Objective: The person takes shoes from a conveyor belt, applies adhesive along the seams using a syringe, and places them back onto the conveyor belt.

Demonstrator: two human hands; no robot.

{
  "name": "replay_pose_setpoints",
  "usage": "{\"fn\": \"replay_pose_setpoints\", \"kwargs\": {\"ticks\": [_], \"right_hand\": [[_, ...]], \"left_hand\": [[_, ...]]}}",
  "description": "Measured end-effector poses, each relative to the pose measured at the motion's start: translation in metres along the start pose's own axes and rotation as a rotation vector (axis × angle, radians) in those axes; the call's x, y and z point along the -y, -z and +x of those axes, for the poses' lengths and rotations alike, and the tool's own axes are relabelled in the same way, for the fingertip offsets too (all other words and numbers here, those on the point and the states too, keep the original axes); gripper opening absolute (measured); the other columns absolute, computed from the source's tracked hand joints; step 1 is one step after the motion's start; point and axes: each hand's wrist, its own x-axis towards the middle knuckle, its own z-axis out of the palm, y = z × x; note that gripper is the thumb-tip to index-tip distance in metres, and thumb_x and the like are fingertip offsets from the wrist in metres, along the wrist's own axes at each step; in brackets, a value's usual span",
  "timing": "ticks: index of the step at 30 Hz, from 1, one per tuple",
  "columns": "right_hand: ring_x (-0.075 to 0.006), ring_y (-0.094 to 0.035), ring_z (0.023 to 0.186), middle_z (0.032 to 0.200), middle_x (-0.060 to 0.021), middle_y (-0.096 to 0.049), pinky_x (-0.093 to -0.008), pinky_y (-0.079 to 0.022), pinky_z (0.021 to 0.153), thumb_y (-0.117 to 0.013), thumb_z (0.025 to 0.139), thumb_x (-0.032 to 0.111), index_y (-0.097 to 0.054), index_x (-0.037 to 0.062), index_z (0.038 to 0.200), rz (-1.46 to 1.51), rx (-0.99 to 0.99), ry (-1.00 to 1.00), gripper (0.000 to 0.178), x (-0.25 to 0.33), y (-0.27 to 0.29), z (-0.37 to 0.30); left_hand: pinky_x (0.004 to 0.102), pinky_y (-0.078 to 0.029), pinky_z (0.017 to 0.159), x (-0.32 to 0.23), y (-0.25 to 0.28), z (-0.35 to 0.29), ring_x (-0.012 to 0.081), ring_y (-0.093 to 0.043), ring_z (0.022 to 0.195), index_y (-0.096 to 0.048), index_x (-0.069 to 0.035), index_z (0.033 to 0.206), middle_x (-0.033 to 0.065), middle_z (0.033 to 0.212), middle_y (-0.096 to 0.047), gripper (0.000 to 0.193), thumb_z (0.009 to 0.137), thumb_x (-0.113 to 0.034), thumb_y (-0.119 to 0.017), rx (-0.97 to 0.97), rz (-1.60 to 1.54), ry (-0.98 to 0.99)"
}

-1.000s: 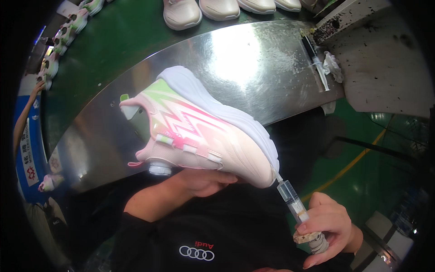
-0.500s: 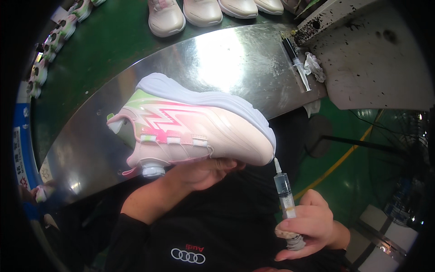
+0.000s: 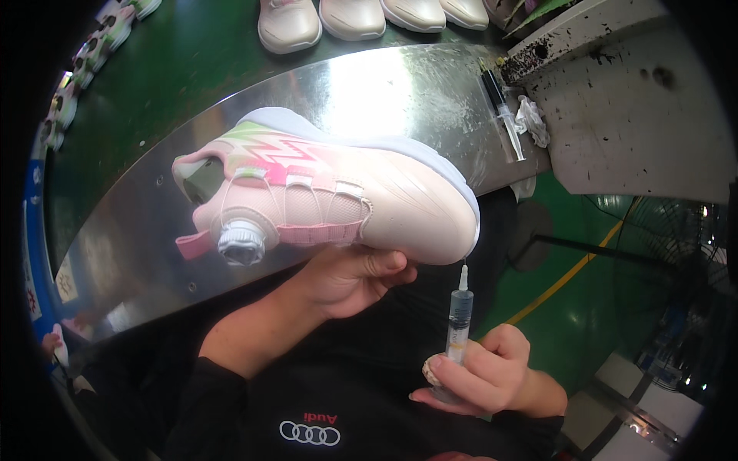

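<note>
My left hand [image 3: 357,278] grips a pale pink sneaker [image 3: 419,192] along its near side, its thumb raised by the upper. The shoe lies tilted over, its white sole facing away and its toe pointing right. A white dial [image 3: 242,242], a pink pull tab and thin laces show on its upper. My right hand [image 3: 492,373] is closed round a clear syringe [image 3: 460,307] partly filled with clear liquid. The needle points up at the sole edge under the toe and looks to touch it or nearly so. My fingers hide the plunger end.
Under the shoe is a shiny metal plate [image 3: 127,284] on a green bench. A second syringe [image 3: 503,115] with a black plunger and a crumpled tissue [image 3: 532,121] lie at its right end, beside a stained metal panel [image 3: 638,100]. Several pale sneakers [image 3: 350,19] stand behind.
The sneaker has rolled so more of its laces and dial face up, and its toe has shifted slightly right. The syringe and my right hand have moved left and stand more upright.
</note>
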Motion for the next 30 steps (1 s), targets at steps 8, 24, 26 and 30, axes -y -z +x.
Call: {"fn": "replay_pose_setpoints", "kwargs": {"ticks": [8, 24, 26, 30], "right_hand": [[-0.0117, -0.029, 0.051, 0.066, 0.0034, -0.047, -0.0217, -0.023, 0.044, -0.077, 0.062, 0.027, -0.064, 0.0166, 0.088, -0.13, -0.027, 0.038, 0.031, -0.002, -0.014, -0.003], [-0.0121, -0.029, 0.05, 0.062, 0.0036, -0.042, -0.0237, -0.023, 0.043, -0.077, 0.06, 0.026, -0.064, 0.015, 0.085, -0.092, -0.042, 0.066, 0.031, -0.001, -0.013, -0.001], [-0.0118, -0.034, 0.051, 0.063, 0.003, -0.049, -0.0243, -0.022, 0.047, -0.079, 0.059, 0.029, -0.063, 0.0152, 0.082, -0.073, -0.142, 0.104, 0.032, 0.001, -0.008, -0.006], [-0.0166, -0.04, 0.053, 0.074, -0.0017, -0.057, -0.0308, -0.029, 0.056, -0.08, 0.058, 0.033, -0.058, 0.012, 0.093, -0.167, -0.201, 0.033, 0.047, -0.023, -0.012, -0.009]], "left_hand": [[0.0246, -0.053, 0.077, -0.001, -0.006, -0.001, 0.0192, -0.059, 0.103, -0.052, -0.006, 0.118, 0.0085, 0.111, -0.06, 0.036, 0.084, -0.007, -0.063, 0.054, 0.053, -0.02], [0.0258, -0.055, 0.075, 0.0, -0.007, -0.004, 0.0206, -0.061, 0.099, -0.052, -0.004, 0.116, 0.0103, 0.107, -0.062, 0.037, 0.082, -0.008, -0.064, -0.063, 0.088, -0.02], [0.0276, -0.055, 0.074, -0.001, -0.003, -0.008, 0.0215, -0.062, 0.098, -0.051, -0.003, 0.116, 0.0112, 0.105, -0.062, 0.039, 0.08, -0.006, -0.066, -0.088, 0.091, 0.026], [0.0389, -0.05, 0.085, 0.009, 0.031, -0.039, 0.0267, -0.058, 0.106, -0.052, -0.005, 0.119, 0.012, 0.113, -0.06, 0.044, 0.078, -0.007, -0.067, 0.126, -0.072, 0.024]]}}
